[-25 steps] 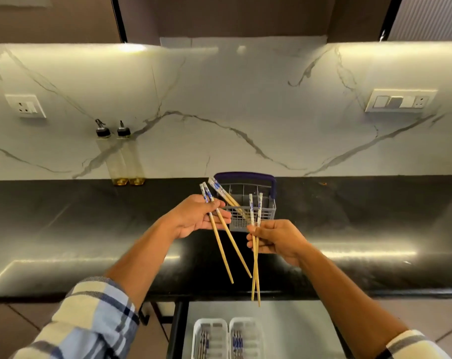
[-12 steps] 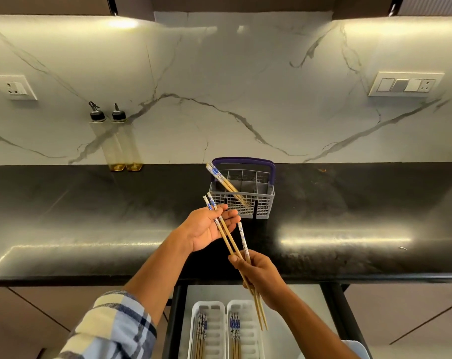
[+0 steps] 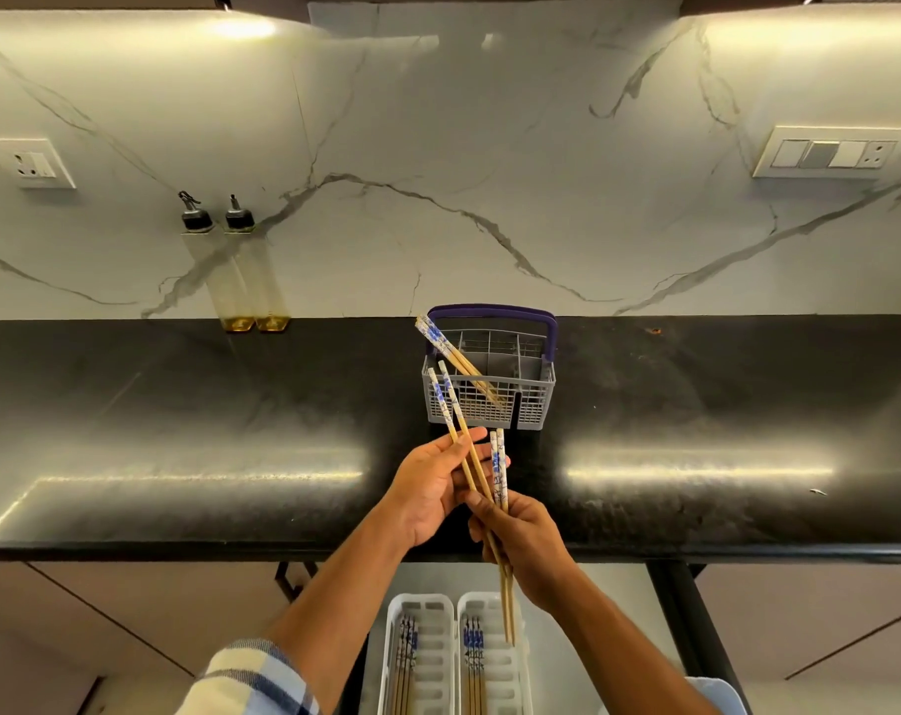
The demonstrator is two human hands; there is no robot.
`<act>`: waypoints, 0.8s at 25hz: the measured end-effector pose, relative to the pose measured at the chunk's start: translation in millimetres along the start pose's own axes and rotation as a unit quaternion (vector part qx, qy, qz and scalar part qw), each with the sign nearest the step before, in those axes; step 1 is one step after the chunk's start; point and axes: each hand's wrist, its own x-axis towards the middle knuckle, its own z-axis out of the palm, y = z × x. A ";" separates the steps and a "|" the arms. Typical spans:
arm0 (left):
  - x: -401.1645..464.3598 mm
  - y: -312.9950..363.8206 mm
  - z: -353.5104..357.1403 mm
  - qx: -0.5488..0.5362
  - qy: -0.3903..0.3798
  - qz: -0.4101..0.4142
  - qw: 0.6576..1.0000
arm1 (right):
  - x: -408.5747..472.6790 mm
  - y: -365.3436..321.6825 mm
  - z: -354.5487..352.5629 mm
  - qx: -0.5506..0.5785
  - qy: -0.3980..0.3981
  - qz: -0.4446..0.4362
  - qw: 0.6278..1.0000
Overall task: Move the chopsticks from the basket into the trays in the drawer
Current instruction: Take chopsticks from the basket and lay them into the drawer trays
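A grey basket [image 3: 533, 399] with a purple handle stands on the black counter, and a pair of blue-topped chopsticks [image 3: 440, 344] leans out of its left side. In front of it my left hand [image 3: 428, 490] holds a pair of chopsticks [image 3: 451, 410] across its fingers. My right hand [image 3: 528, 541] grips another pair [image 3: 499, 467], and these run down over the drawer. Two white trays, left [image 3: 422, 608] and right [image 3: 489, 603], lie in the open drawer, each with several chopsticks inside.
Two oil bottles [image 3: 242, 281] stand at the back wall on the left. The black counter [image 3: 180, 436] runs the full width, its front edge above the drawer. A dark drawer frame post [image 3: 688, 621] rises to the right of the trays.
Both hands came down from the basket toward the counter's front edge and closer together. My right hand now also closes round the lower part of the left hand's pair. The view tilted downward.
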 end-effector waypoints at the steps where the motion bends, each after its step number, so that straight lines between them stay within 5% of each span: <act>1: 1.4 -0.2 -1.2 0.000 0.003 0.003 1.000 | -0.2 1.1 -1.0 -0.005 -0.004 0.001 1.000; 12: 14.2 -0.3 -15.7 0.009 -0.045 -0.017 0.999 | -1.6 7.1 -5.7 -0.040 -0.048 0.042 0.997; 20: 14.2 -3.1 -30.3 0.084 -0.007 -0.003 0.996 | 5.2 -2.7 -12.2 0.014 0.035 0.089 0.995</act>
